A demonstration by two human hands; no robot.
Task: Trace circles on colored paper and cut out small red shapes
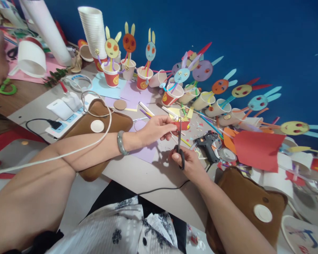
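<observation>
In the head view my left hand (159,128) pinches a small piece of red paper (184,125) between thumb and fingers. My right hand (189,164) grips black-handled scissors (180,155), their blades pointing away from me and meeting the red paper. Whether the blades are parted is hard to make out. Under my left hand lies a sheet of purple paper (145,151). Small paper scraps and a yellow paper piece (175,112) are scattered just beyond my hands. A black glue gun (208,144) rests to the right of the scissors.
Paper cups with rabbit-faced figures (112,76) line the blue wall. A tall cup stack (92,31) stands at the back left. A white power strip (69,118) and cable lie left. Brown cushions (249,201) sit at the near edge. Red paper (259,148) lies right.
</observation>
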